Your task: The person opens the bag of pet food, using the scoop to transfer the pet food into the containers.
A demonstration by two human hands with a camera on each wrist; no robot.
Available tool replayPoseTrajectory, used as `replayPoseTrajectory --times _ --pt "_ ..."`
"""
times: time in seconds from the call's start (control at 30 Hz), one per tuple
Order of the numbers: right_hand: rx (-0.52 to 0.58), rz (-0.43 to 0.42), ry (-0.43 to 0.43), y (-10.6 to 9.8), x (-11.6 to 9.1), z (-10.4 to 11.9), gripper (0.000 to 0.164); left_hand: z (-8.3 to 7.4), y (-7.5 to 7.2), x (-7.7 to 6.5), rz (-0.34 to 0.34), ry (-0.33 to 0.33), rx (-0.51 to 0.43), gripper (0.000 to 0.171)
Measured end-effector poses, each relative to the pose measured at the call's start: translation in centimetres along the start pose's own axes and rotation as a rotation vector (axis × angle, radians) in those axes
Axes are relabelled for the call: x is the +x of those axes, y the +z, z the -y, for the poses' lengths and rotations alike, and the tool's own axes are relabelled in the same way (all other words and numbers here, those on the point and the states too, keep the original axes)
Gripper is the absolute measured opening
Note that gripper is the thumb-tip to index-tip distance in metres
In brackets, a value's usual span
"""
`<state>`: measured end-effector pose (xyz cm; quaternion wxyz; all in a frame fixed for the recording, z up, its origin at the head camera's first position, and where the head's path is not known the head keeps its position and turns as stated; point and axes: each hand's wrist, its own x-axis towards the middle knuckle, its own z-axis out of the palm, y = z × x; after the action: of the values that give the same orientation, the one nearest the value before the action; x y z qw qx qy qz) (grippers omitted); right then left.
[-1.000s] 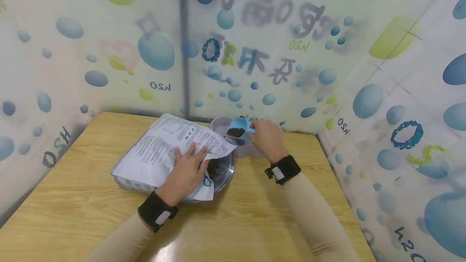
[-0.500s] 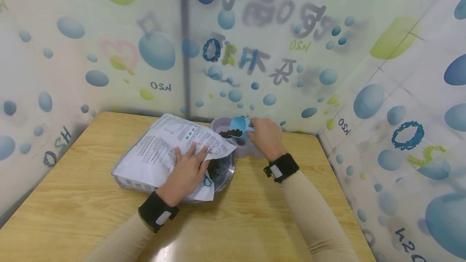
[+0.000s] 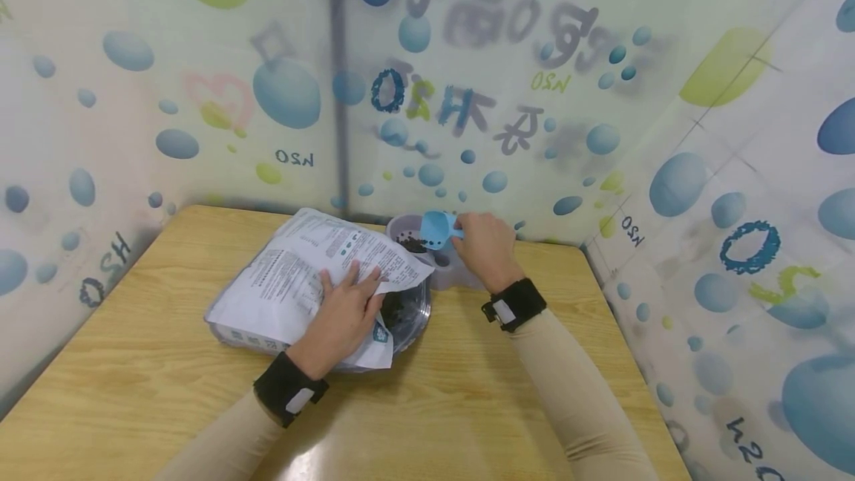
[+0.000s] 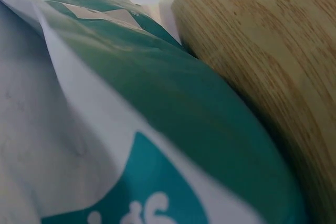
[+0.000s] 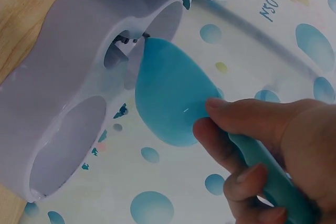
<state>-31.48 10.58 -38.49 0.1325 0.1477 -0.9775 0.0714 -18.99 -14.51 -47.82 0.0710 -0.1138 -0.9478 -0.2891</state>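
A light blue scoop point(image 3: 437, 230) is gripped by its handle in my right hand point(image 3: 490, 249). It tips over the left basin of a grey-lilac double pet bowl point(image 3: 461, 273). Dark kibble point(image 3: 411, 244) lies in that basin, right below the scoop's lip. In the right wrist view, thumb and fingers curl round the handle, with the back of the scoop point(image 5: 170, 90) showing. My left hand point(image 3: 341, 321) rests with spread fingers on a white printed bag point(image 3: 280, 280). At the bag's open mouth, dark contents point(image 3: 390, 309) show. The left wrist view shows its green side point(image 4: 173, 93), no hand.
The wooden table point(image 3: 467, 392) carries the bag and the bowl. A patterned wall point(image 3: 427, 132) stands close behind the bowl, and another wall point(image 3: 735, 243) runs along the right. The bag's loose flap overlaps the bowl's front left edge in the head view.
My right hand has turned the scoop over, from level and loaded to tipped. The kibble has gone from it into the left basin. My left hand has stayed on the bag.
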Motion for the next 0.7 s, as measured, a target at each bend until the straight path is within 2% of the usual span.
replayPoseTrajectory --times 0.7 --pt "-0.013 -0.035 -0.004 0.61 -0.10 -0.28 0.025 0.01 -0.07 -0.06 -0.016 0.012 -0.014 0.047"
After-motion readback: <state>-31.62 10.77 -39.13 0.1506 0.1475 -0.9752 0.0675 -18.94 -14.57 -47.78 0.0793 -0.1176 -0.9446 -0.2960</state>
